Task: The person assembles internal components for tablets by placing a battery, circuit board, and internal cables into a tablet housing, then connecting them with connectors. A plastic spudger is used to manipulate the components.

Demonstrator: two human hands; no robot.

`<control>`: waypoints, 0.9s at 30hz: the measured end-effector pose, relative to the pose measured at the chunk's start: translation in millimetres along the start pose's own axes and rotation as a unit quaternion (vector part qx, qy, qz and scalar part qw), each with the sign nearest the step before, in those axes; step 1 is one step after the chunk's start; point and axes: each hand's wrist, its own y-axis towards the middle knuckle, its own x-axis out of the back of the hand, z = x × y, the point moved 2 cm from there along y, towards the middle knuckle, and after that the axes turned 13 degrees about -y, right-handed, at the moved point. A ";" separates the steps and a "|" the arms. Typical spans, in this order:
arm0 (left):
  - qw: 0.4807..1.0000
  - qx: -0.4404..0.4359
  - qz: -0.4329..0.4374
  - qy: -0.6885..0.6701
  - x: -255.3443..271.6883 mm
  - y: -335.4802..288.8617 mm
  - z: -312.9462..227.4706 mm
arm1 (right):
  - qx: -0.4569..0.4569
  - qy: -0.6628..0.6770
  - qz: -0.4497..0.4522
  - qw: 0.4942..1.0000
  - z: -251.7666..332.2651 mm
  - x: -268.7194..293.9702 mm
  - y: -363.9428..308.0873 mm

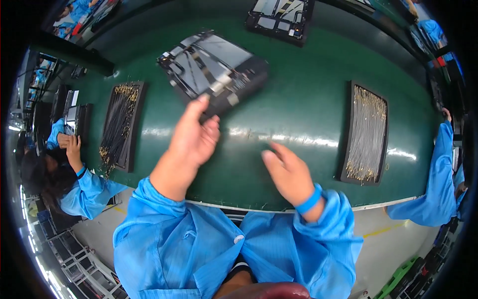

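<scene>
Your left hand grips the near corner of the open electronic device, aslant at upper centre-left of the frame, while your empty right hand, loosely open, sits farther off, right of centre.

The tabletop bears a left tray and right tray, both holding cables; between them is a near device; behind it, rightward, a far device.
</scene>
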 end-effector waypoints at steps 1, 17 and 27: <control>0.999 -0.033 0.012 -0.019 -8.1 8.7 -14.9 | -0.011 -0.057 -0.044 0.997 -6.1 15.4 -12.6; 0.994 -0.056 0.092 -0.019 -144.2 169.5 22.0 | 0.083 -0.363 -0.227 0.900 -83.4 59.5 -87.9; 0.984 -0.164 0.023 0.072 -160.7 170.5 31.4 | 0.127 -0.357 -0.244 0.893 -86.5 59.8 -90.0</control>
